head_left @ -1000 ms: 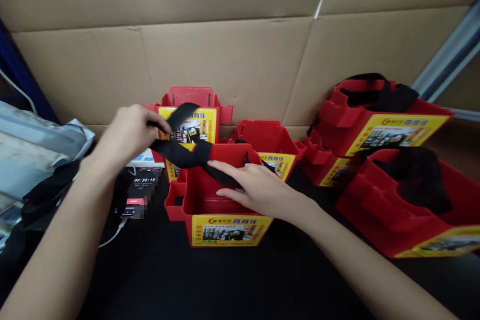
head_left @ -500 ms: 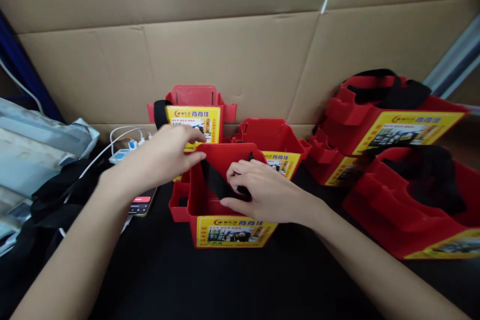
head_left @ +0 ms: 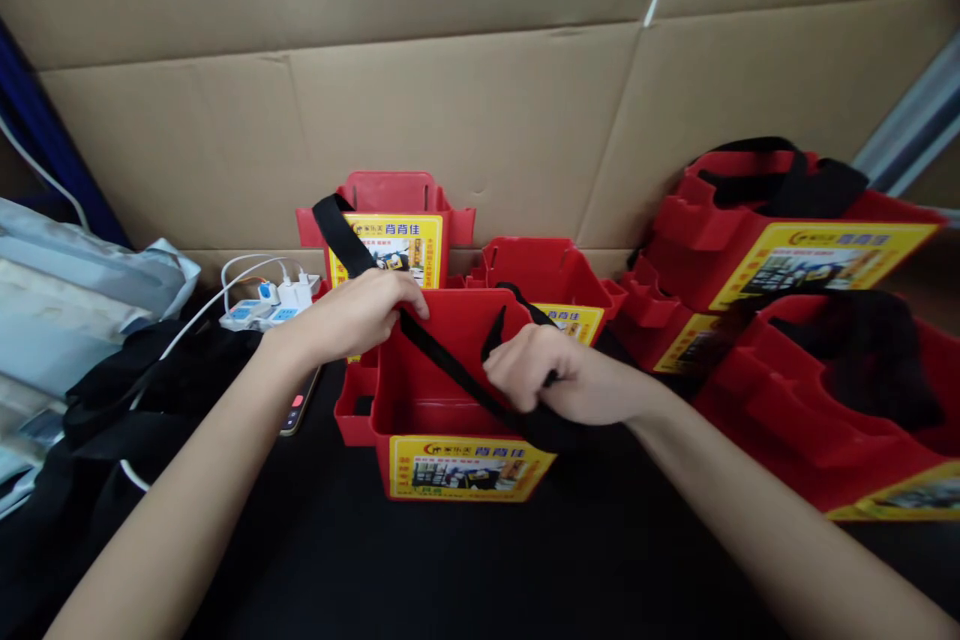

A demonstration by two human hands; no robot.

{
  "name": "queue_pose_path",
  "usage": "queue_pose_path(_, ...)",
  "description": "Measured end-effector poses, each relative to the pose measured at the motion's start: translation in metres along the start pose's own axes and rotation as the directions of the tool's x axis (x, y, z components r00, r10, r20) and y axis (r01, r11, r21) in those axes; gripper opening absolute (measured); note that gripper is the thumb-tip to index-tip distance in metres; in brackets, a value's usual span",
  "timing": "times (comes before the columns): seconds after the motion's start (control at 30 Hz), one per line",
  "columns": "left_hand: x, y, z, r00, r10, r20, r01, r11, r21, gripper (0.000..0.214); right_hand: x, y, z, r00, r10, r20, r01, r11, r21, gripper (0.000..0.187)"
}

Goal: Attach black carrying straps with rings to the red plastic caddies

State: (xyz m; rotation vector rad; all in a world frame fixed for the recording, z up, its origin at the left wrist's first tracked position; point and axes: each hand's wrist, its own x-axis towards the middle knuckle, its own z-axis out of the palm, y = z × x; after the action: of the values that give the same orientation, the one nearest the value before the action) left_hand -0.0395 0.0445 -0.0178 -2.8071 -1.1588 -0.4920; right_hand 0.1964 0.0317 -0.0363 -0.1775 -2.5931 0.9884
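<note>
A red plastic tool box (head_left: 442, 350) with a yellow printed label (head_left: 469, 468) stands upright before me on the black surface. A black strap (head_left: 457, 370) runs slantwise across the inside of its tall back panel. My right hand (head_left: 536, 370) is closed in a fist around the strap at the box's right side. At the back panel's upper left corner, my left hand (head_left: 375, 310) has its fingers curled over the edge, closed on the strap. One length of strap rises above that hand, and a loop shows behind the right corner. My left fingertips are partly hidden.
Two more red boxes (head_left: 386, 192) (head_left: 540, 265) stand behind, against the cardboard wall (head_left: 480, 140). Several red boxes with black straps (head_left: 832, 350) are at the right, some stacked. A power strip with plugs (head_left: 274, 305), a phone (head_left: 300, 405) and plastic-wrapped packs (head_left: 82, 270) lie left.
My right hand has moved from inside the box to its right, pulling the strap taut across the back panel. My left hand has closed at the corner, and strap now stands up above it.
</note>
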Motion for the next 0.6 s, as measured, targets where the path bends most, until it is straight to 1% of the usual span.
queue_pose_path(0.03,0.0,-0.001,0.002,1.0,0.004,0.024,-0.004,1.0,-0.025,0.039,-0.004,0.004,-0.006,0.996,-0.073,0.044,0.068,0.992,0.107,0.024)
queue_pose_path(0.07,-0.001,-0.002,0.003,0.999,0.01,0.043,-0.008,0.999,-0.041,0.04,-0.007,0.007,-0.011,0.99,-0.122,0.071,0.106,0.975,0.195,0.033)
queue_pose_path(0.1,-0.001,-0.002,0.003,0.998,0.018,0.06,-0.016,0.999,-0.044,0.038,-0.009,0.009,-0.015,0.986,-0.145,0.077,0.121,0.958,0.26,0.041)
queue_pose_path(0.13,-0.002,-0.001,0.002,0.997,0.03,0.075,-0.028,0.999,-0.036,0.035,-0.01,0.009,-0.018,0.988,-0.143,0.062,0.118,0.947,0.299,0.045)
queue_pose_path(0.17,-0.003,0.001,0.0,0.995,0.045,0.085,-0.044,0.999,-0.019,0.03,-0.01,0.008,-0.018,0.993,-0.112,0.023,0.1,0.948,0.303,0.046)
queue_pose_path(0.2,-0.004,0.004,-0.002,0.995,0.064,0.08,-0.065,0.998,0.007,0.024,-0.009,0.006,-0.017,0.998,-0.055,-0.036,0.063,0.961,0.271,0.044)
queue_pose_path(0.23,-0.004,0.008,-0.005,0.995,0.085,0.05,-0.087,0.995,0.042,0.02,-0.006,0.002,-0.013,0.993,0.017,-0.116,0.008,0.977,0.212,0.039)
queue_pose_path(0.27,-0.004,0.012,-0.007,0.995,0.104,-0.003,-0.103,0.991,0.083,0.018,-0.002,-0.001,-0.009,0.974,0.086,-0.211,-0.058,0.989,0.139,0.032)
queue_pose_path(0.33,-0.003,0.02,-0.01,0.98,0.12,-0.161,-0.094,0.982,0.162,0.018,0.006,-0.008,0.002,0.904,0.182,-0.388,-0.199,0.98,-0.004,0.012)
queue_pose_path(0.37,-0.002,0.025,-0.009,0.966,0.114,-0.234,-0.072,0.981,0.181,0.018,0.009,-0.009,0.007,0.868,0.207,-0.452,-0.259,0.964,-0.056,0.004)
queue_pose_path(0.4,-0.001,0.029,-0.008,0.952,0.099,-0.289,-0.049,0.983,0.177,0.019,0.012,-0.01,0.011,0.841,0.22,-0.494,-0.303,0.948,-0.094,0.012)
queue_pose_path(0.43,0.0,0.033,-0.005,0.943,0.078,-0.324,-0.029,0.988,0.155,0.019,0.014,-0.009,0.014,0.827,0.227,-0.515,-0.335,0.934,-0.126,0.025)
queue_pose_path(0.5,0.003,0.042,0.003,0.936,0.053,-0.348,-0.027,0.997,0.079,0.021,0.015,-0.006,0.019,0.829,0.235,-0.507,-0.373,0.908,-0.189,0.047)
queue_pose_path(0.57,0.005,0.052,0.009,0.934,0.077,-0.349,-0.086,0.996,-0.01,0.021,0.015,-0.001,0.021,0.839,0.191,-0.51,-0.351,0.905,-0.238,0.058)
queue_pose_path(0.6,0.005,0.057,0.011,0.929,0.098,-0.356,-0.126,0.99,-0.055,0.02,0.015,0.002,0.022,0.842,0.154,-0.517,-0.322,0.913,-0.252,0.056)
